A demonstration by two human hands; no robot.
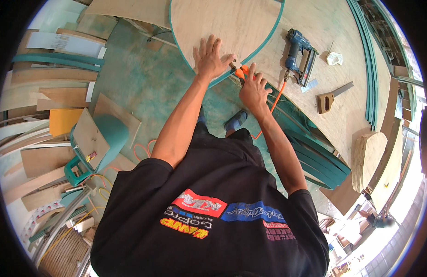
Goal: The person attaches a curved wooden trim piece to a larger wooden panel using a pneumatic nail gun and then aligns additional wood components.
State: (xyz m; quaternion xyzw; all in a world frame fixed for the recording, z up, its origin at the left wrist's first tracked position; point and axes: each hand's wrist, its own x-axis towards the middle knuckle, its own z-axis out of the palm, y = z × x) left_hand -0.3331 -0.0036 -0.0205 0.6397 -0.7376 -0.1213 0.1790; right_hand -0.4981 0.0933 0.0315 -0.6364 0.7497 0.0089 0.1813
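Note:
A rounded plywood panel [229, 21] with a teal edging strip [265, 42] along its rim lies at the table's near edge. My left hand [212, 61] rests flat on its lower part, fingers spread, thumb reaching toward the panel's near tip. Just right of that thumb is an orange-handled tool [240, 74] that looks like pliers, its dark jaws at the teal edging. My right hand [255, 91] is closed around its handles, though the index finger sticks out. My fingers hide part of the handles, and the exact jaw contact is too small to tell.
A blue nail gun [296, 51] with an orange air hose [279, 98] lies on the table [326, 18], near a handsaw [332, 98] and a crumpled white piece [334, 58]. Teal strips [366, 60] lie at right. Stacked boards [52, 99] and a teal chair [109, 134] stand at left.

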